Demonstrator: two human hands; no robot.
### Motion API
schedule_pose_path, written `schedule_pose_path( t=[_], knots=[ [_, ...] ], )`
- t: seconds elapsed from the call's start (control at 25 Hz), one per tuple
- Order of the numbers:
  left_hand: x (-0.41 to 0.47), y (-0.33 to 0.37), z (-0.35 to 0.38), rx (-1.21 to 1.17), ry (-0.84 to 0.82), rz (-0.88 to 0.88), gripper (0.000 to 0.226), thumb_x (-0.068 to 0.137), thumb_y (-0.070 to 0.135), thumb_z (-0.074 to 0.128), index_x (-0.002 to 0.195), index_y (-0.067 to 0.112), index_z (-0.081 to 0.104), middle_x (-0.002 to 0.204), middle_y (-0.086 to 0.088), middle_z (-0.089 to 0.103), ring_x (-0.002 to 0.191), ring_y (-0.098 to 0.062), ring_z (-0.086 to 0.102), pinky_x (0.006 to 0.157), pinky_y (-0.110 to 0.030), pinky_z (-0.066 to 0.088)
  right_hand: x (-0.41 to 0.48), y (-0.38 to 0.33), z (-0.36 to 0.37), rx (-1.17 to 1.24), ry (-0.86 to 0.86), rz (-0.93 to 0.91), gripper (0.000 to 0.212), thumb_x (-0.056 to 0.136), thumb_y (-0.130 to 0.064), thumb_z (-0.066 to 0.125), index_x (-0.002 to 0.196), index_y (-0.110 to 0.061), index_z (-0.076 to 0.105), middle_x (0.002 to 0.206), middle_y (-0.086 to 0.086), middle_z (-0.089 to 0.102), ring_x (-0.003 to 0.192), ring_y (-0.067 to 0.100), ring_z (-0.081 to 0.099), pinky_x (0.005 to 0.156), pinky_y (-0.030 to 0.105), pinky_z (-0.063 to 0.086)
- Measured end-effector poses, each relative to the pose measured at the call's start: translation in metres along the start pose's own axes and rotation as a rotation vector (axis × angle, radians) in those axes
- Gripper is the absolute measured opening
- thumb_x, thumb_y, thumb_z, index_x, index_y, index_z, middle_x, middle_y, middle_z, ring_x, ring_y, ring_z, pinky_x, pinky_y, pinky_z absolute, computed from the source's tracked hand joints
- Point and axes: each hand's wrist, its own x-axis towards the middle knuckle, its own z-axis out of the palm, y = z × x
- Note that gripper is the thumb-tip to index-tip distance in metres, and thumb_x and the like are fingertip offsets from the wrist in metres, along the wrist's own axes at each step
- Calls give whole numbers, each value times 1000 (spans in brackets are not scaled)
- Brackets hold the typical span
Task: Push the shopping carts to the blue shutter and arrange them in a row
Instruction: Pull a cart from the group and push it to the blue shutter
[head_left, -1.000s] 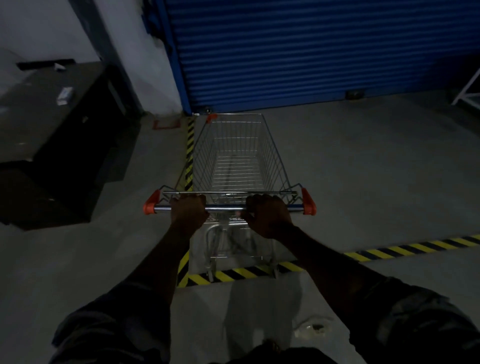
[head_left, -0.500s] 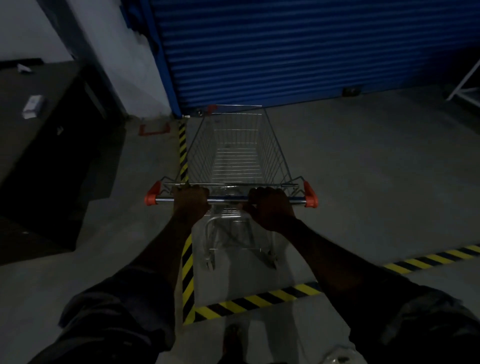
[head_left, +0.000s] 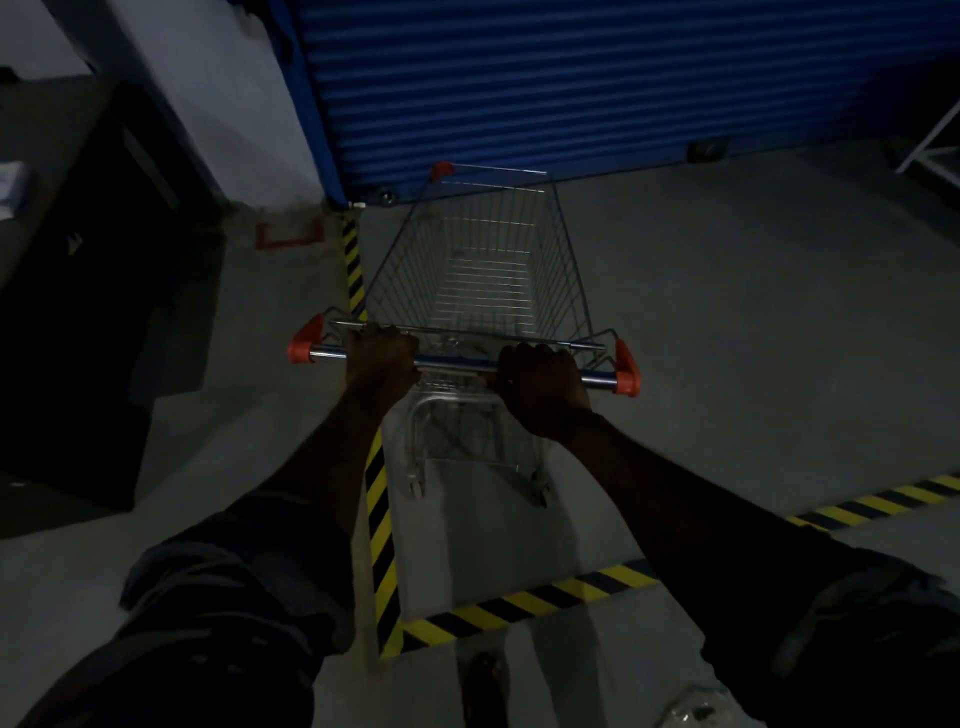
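Though dim, one cart (head_left: 483, 280), two hands (head_left: 382, 358) (head_left: 543, 387).

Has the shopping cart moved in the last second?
Yes. The shopping cart rolled forward toward the blue shutter: its rear wheels sat on the striped floor tape crossing the lane, and now stand well past it.

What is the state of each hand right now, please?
Left hand: closed, gripping the cart handle.
Right hand: closed, gripping the same handle.
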Motion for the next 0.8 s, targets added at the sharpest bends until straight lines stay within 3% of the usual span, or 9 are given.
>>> schedule_pose_path(
  t=[0.12, 0.24, 0.36, 0.44, 0.56, 0.72, 0.8],
  knots=[
    [14, -10, 0, 41, 85, 82, 61, 67, 39, 75, 125, 25, 63, 125, -6, 57, 119, -33, 50, 104, -57, 33, 10, -2, -4, -31, -16, 5, 53, 101, -62, 35, 119, -18, 58, 113, 8, 65, 107, 33, 60, 90, 47, 44],
    [2, -15, -11, -94, 102, 210, 89, 58, 56, 63, 143, 32, 51, 142, -3, 46, 131, -32, 39, 100, -57, 32, 14, -1, -7, -57, -41, 27, 56, 100, -62, 33, 122, -16, 57, 116, 10, 64, 111, 34, 58, 94, 50, 42],
    [-22, -12, -4, -115, 107, 195, 97, 59, 57, 62, 150, 27, 45, 145, -7, 46, 130, -33, 41, 102, -53, 31, 12, -7, -4, -78, 20, 83, 58, 94, -62, 35, 117, -15, 60, 113, 11, 63, 108, 34, 56, 92, 51, 41],
    [-36, -8, -4, -126, 41, 185, 105, 62, 57, 65, 156, 23, 35, 152, -9, 41, 139, -33, 35, 111, -56, 25, 8, -10, -3, -8, 31, 140, 55, 94, -60, 45, 125, -17, 59, 125, 11, 59, 118, 35, 52, 98, 54, 38],
    [-49, -9, -5, -175, 48, 153, 104, 67, 54, 65, 159, 20, 29, 161, -10, 33, 150, -34, 25, 118, -55, 16, -8, -4, -2, 95, -62, 96, 68, 97, -55, 52, 152, -19, 37, 156, 11, 37, 144, 35, 31, 115, 57, 24],
    [-78, -4, -10, -332, 69, 75, 97, 73, 45, 71, 158, 23, 29, 164, -7, 27, 152, -29, 23, 117, -56, 29, -37, 16, -18, 158, -121, 0, 83, 96, -54, 57, 161, -20, 17, 166, 10, 20, 154, 31, 14, 123, 54, 7],
    [-99, 12, -19, -349, 70, 27, 95, 80, 40, 73, 160, 28, 23, 165, -5, 25, 151, -26, 24, 117, -53, 28, -51, 21, -33, 179, -122, 29, 85, 96, -53, 57, 162, -21, 14, 167, 9, 19, 154, 31, 13, 123, 54, 7]
  ],
)
